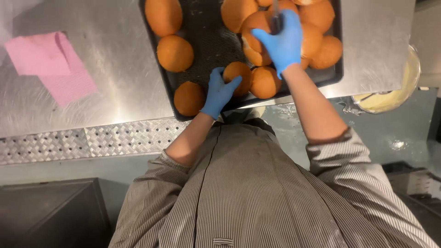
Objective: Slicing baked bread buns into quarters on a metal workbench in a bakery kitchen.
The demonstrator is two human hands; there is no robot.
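Off-tray things on and beside the steel counter

A folded pink cloth [51, 64] lies on the steel counter [115, 92], well left of the grip; a metal bowl of pale yellow cream [390, 94] sits lower right of it, past the counter's corner.

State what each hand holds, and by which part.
The left hand grips a bun by its near side, fingers curled around it. The right hand holds a dark tool by its handle, above the buns on the tray.
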